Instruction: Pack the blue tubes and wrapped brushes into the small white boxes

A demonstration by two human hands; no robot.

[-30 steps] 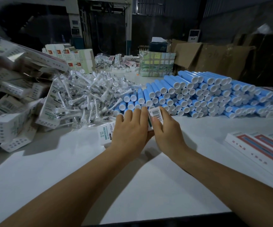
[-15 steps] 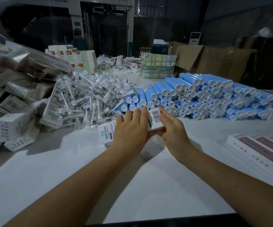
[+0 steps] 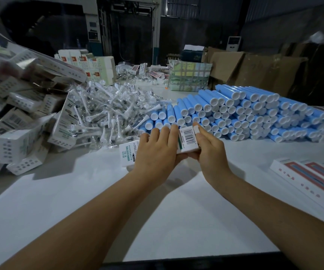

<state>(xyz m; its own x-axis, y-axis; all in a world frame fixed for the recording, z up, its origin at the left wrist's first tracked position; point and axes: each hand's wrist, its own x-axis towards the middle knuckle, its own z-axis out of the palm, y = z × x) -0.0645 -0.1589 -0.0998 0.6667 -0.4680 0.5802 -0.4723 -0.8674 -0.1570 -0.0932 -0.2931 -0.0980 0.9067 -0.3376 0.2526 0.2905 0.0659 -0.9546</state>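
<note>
Both hands are gripping one small white box (image 3: 188, 140) just above the desk (image 3: 176, 221), the left hand (image 3: 157, 152) lying over its left part and the right hand (image 3: 209, 151) closing its grip on the barcoded right end. Blue tubes (image 3: 244, 114) are lying stacked just behind, wrapped brushes (image 3: 106, 112) heaped to their left.

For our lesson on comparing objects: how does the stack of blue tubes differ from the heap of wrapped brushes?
The blue tubes lie parallel in an orderly stack; the wrapped brushes lie jumbled, pointing every way. The tubes are bare blue with white caps; the brushes are white, in clear wrappers. The tubes lie right of the hands, the brushes left. Both rest on the white table.
</note>
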